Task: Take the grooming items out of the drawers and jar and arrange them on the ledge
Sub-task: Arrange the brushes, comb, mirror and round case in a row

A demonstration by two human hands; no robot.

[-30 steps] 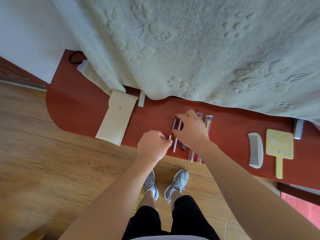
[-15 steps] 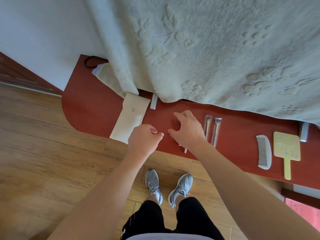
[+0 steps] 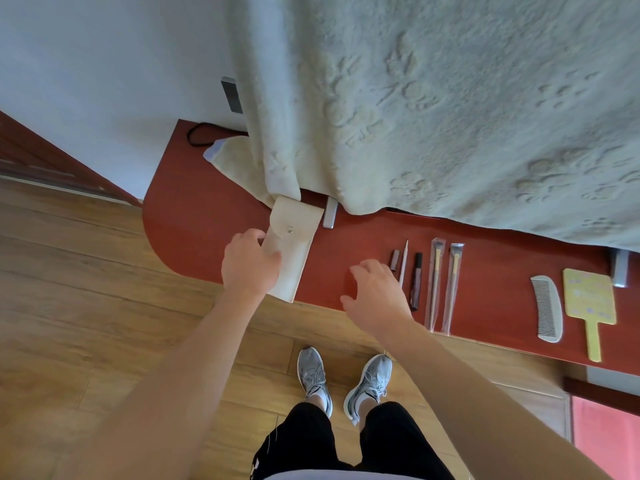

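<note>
Head view: your left grip clasps the pouch on the ledge; your right grip hovers released, fingers loose, beside the pencils, with sleeved brushes, comb and mirror lined up further right.

Head camera is looking steeply down from above. It is facing the red ledge, close in.

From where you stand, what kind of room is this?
Probably a bedroom: a paw-print blanket hangs over a red ledge, likely a bed's edge, above a wood floor. A comb and mirror lie on it; the left hand grips a pouch.
</note>
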